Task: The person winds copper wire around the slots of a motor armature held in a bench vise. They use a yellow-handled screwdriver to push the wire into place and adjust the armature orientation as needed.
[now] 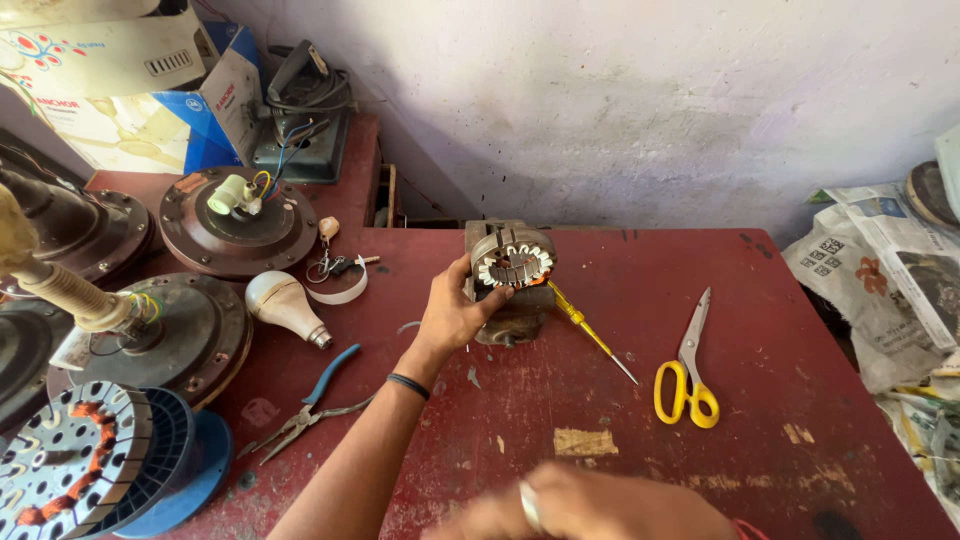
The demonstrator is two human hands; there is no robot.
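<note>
blurred right hand (590,508) sits nearest, its grip unreadable. left hand (452,312) clasps the stator (512,262) on its block; steady it firmly, minding the screwdriver (590,331) just right.

Left hand (455,312) extended, fingers curled, right hand (590,505) blurred, low

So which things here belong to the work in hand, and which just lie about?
In hand: left hand on stator in vise; screwdriver beside it.
Lying about: scissors, pliers, bulb, keys, fan motors, newspapers.
</note>
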